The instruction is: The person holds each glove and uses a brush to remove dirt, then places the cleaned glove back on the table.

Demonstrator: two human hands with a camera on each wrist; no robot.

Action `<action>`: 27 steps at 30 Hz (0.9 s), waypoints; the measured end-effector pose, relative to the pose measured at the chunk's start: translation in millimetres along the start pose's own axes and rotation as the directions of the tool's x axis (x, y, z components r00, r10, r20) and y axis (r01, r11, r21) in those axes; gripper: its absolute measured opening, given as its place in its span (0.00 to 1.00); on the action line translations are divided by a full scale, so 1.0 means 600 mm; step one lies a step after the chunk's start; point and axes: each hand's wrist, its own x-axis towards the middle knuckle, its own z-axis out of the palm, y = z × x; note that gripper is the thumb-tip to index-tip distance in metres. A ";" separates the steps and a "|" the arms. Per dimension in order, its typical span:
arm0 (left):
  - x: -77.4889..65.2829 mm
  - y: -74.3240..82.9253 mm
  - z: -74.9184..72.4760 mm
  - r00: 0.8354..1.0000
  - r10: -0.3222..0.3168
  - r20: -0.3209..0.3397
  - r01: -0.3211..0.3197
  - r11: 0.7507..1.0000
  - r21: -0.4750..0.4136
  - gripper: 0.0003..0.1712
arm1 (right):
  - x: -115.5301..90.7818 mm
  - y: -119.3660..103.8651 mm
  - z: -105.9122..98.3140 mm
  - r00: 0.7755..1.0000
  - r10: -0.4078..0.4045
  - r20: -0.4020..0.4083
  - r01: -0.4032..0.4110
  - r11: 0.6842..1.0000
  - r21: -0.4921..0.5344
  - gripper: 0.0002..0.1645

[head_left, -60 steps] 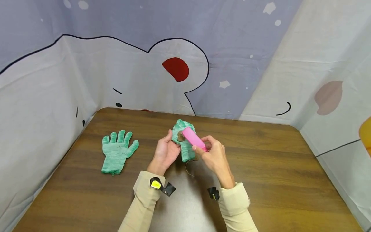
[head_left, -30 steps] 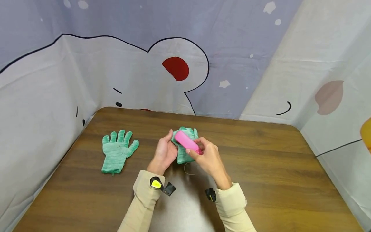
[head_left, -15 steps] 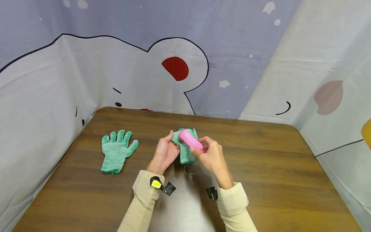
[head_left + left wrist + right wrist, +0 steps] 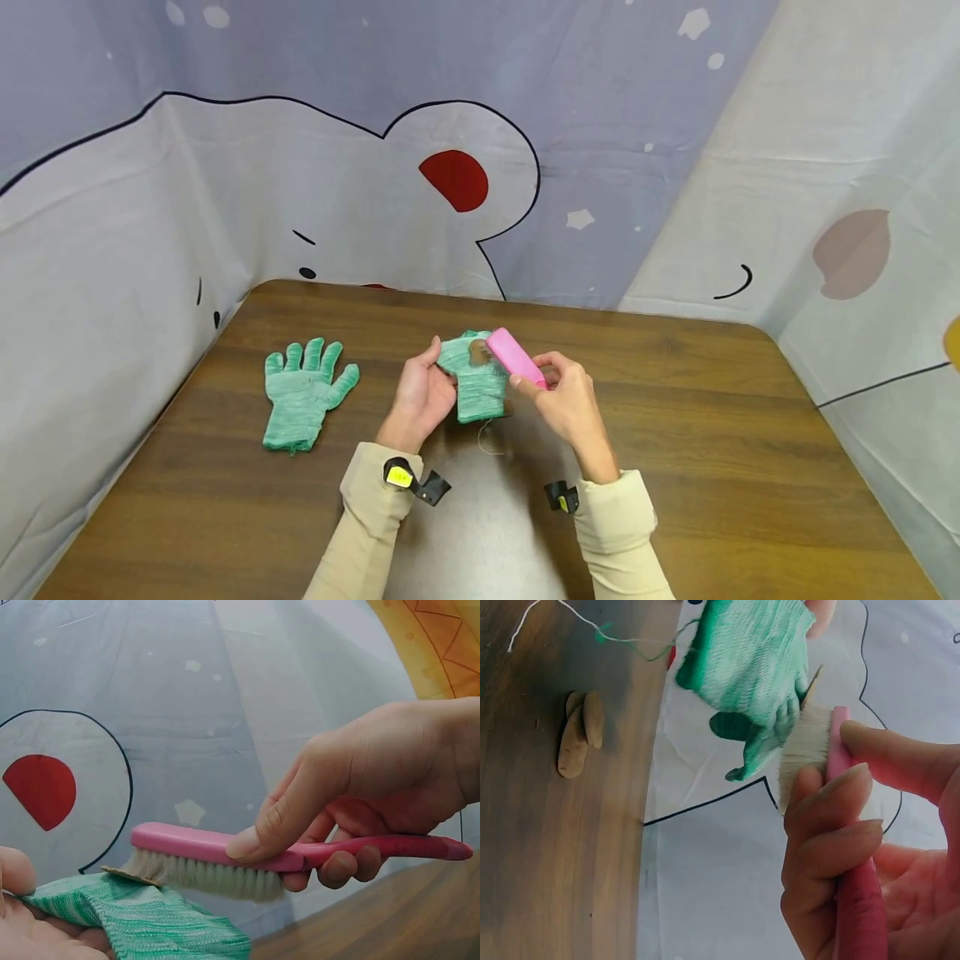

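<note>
My left hand [image 4: 422,396] holds up a green knitted glove [image 4: 480,392] by its edge, thumb near the top and fingers partly hidden beneath. A small flat brown piece [image 4: 480,352] lies on the glove; its kind is unclear. My right hand [image 4: 566,396] grips a pink brush [image 4: 517,358] where the handle meets the head, thumb on the brush's back. In the left wrist view, the pale bristles [image 4: 217,876] face down, and their left end touches the brown piece. A second green glove [image 4: 300,396] lies flat on the table, left of my hands.
Below the held glove hangs a loose pale thread [image 4: 489,442]. Small brown oval pieces [image 4: 577,735] rest on the wooden table [image 4: 712,450]. Behind the table hangs a printed cloth [image 4: 600,150], which also runs along both sides.
The brush first moved left and down over the glove, then back right, baring the brown piece. The held glove shifted slightly lower and left. The flat glove stayed put.
</note>
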 end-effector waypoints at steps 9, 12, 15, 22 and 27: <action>-0.003 0.002 -0.003 1.000 -0.014 0.009 0.014 1.000 -0.021 0.31 | -0.001 0.002 -0.002 0.997 0.012 0.073 -0.019 0.995 0.094 0.18; -0.003 0.002 -0.003 1.000 -0.020 0.021 0.021 0.999 -0.037 0.31 | -0.001 0.002 -0.006 0.995 0.003 0.102 -0.019 0.987 0.160 0.18; -0.004 0.001 -0.002 0.999 -0.015 0.042 0.016 0.999 -0.045 0.31 | -0.002 -0.001 -0.009 0.994 -0.021 0.111 -0.003 0.978 0.208 0.19; -0.005 0.002 0.003 0.998 -0.020 0.054 0.022 0.999 -0.028 0.31 | -0.005 -0.008 -0.007 0.989 -0.062 0.137 0.026 0.967 0.254 0.20; -0.007 0.003 0.006 0.998 -0.029 0.049 0.030 0.999 -0.011 0.31 | -0.002 -0.002 -0.001 0.988 -0.059 0.143 0.025 0.973 0.228 0.20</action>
